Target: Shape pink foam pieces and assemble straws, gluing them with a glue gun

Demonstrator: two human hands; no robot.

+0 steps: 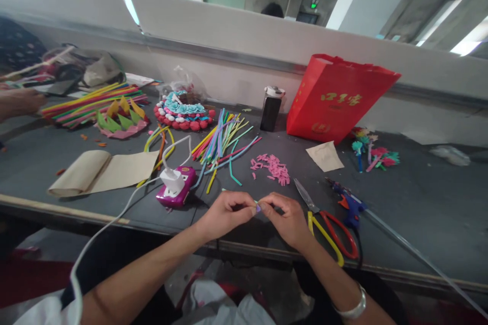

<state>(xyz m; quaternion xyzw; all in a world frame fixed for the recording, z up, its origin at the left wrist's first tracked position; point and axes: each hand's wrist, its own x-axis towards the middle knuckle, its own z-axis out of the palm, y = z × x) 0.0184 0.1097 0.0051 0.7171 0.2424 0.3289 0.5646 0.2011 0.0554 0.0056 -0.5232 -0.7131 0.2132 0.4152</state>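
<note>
My left hand [233,213] and my right hand [286,219] meet over the front of the dark table. Each pinches thumb to forefinger on a small purple piece [258,208], mostly hidden by the fingertips; a bit of pale green shows beside it. Just beyond my hands lies a pile of short pink pieces [275,167]. Scissors [324,223] with one red and one yellow handle rest right of my right hand. A blue glue gun [351,209] with a long clear glue stick lies farther right. Behind my left hand spreads a bundle of coloured pipe cleaners [221,137].
A purple power socket [179,187] with a white plug and cable stands left, near an open notebook [102,172]. At the back are a red bag [339,98], a black bottle [271,109] and a flower-trimmed ring [185,111]. Another person's hand [23,102] is at far left.
</note>
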